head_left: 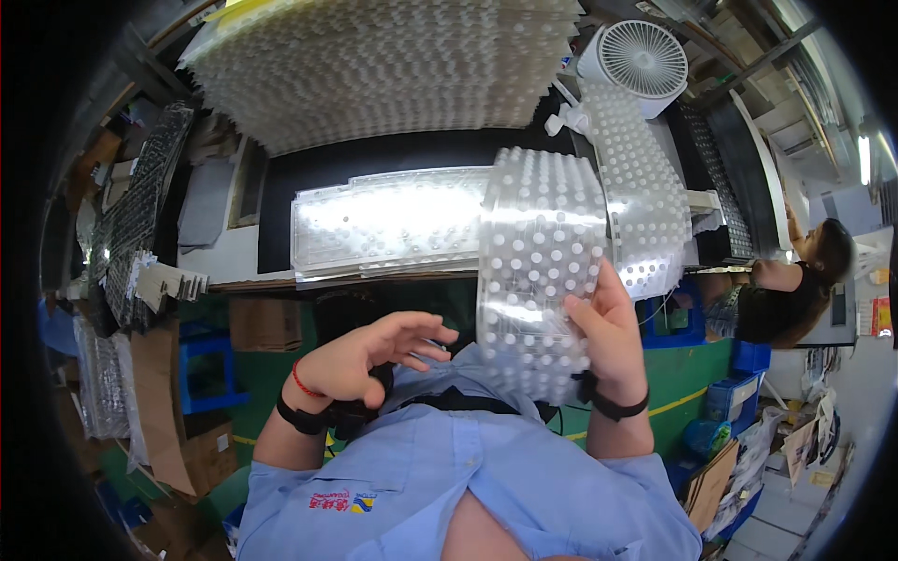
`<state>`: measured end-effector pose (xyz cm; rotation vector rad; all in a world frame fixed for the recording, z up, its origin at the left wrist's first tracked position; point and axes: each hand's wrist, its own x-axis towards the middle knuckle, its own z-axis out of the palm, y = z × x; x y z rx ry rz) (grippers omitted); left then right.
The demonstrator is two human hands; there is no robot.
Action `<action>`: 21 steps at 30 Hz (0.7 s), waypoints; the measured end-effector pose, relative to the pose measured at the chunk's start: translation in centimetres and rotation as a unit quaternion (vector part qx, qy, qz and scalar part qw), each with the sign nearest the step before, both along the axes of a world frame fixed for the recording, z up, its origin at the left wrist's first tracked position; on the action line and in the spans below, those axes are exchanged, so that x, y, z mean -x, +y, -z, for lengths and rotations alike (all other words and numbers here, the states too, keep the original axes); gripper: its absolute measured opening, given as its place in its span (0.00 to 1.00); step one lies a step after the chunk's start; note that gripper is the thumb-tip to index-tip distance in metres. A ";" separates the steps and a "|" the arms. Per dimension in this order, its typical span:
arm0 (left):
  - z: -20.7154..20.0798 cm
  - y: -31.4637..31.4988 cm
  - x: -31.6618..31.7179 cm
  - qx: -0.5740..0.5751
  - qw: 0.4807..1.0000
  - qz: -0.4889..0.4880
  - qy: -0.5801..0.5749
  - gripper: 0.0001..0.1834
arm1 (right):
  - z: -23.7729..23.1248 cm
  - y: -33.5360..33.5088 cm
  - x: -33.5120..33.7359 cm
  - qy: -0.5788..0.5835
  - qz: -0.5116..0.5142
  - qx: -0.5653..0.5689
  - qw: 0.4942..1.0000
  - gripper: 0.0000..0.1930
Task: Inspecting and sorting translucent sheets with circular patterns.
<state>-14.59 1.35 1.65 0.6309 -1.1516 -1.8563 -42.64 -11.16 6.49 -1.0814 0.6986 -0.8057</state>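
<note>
A clear plastic sheet dotted with round white spots (538, 271) arches down from the bench edge toward my lap. Its right edge is pinched between the thumb and fingers of my right hand (606, 327). My left hand (379, 355) hovers left of this sheet, fingers apart and holding nothing. Beyond it, a flat pile of shiny clear sheets (393, 220) lies along the front of the bench. To the right, another dotted strip (641, 178) slopes over the bench toward its front edge.
A tall stack of dotted sheets (383, 70) fills the back of the bench. A white fan (641, 61) stands at the back right. Another person (795, 290) sits at the right. Cardboard boxes (265, 324) and a blue stool (208, 369) are on the left below bench height.
</note>
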 end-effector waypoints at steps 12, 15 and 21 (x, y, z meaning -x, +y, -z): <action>-1.3 -6.3 6.6 -0.207 0.971 -0.068 0.100 0.27 | -0.9 0.9 3.6 0.054 -0.226 -0.098 0.968 0.40; -0.9 -6.7 7.7 -0.168 0.970 -0.128 0.121 0.23 | -0.4 1.5 3.8 0.022 -0.241 -0.075 0.967 0.41; -2.1 -6.2 6.9 -0.070 0.915 -0.349 0.191 0.18 | 3.8 2.0 6.8 -0.049 -0.210 -0.054 0.975 0.38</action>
